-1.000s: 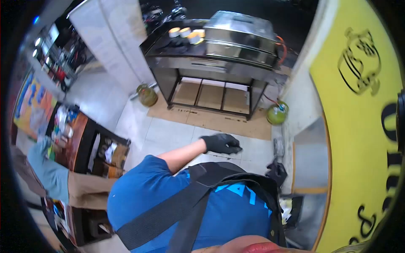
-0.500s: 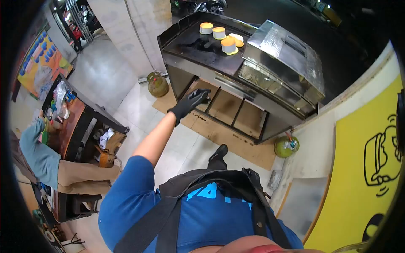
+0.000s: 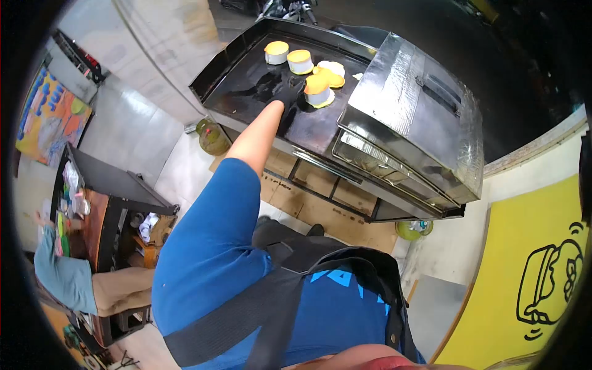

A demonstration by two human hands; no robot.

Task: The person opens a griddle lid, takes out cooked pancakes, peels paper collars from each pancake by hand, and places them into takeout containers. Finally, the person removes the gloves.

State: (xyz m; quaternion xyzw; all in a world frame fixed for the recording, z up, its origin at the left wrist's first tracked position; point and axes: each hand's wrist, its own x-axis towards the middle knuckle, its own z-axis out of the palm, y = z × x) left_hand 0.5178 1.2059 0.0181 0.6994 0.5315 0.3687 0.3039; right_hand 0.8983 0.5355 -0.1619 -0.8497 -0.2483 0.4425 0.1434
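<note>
My left hand (image 3: 291,94), in a black glove, reaches over the dark griddle (image 3: 240,102). It is right beside the nearest metal ring mould (image 3: 319,97), which has a yellow-orange top and a pale yellow rim of food at its base. The glove blends into the black surface, so I cannot tell whether its fingers grip the ring. Behind stand two more ring moulds with yellow-orange tops, one in the middle (image 3: 300,63) and one at the far left (image 3: 276,54). A flat yellow-orange piece (image 3: 333,75) lies beside the nearest ring, with something white behind it. My right hand is out of view.
A box-shaped metal cover (image 3: 413,92) with a dark handle takes up the griddle's right side. Gas cylinders stand on the floor at left (image 3: 213,139) and right (image 3: 412,230). At far left, another person (image 3: 68,280) is at a wooden counter (image 3: 95,228).
My left hand has risen from in front of the stand's lower shelves to beside the nearest ring mould. My body and view have moved closer to the griddle.
</note>
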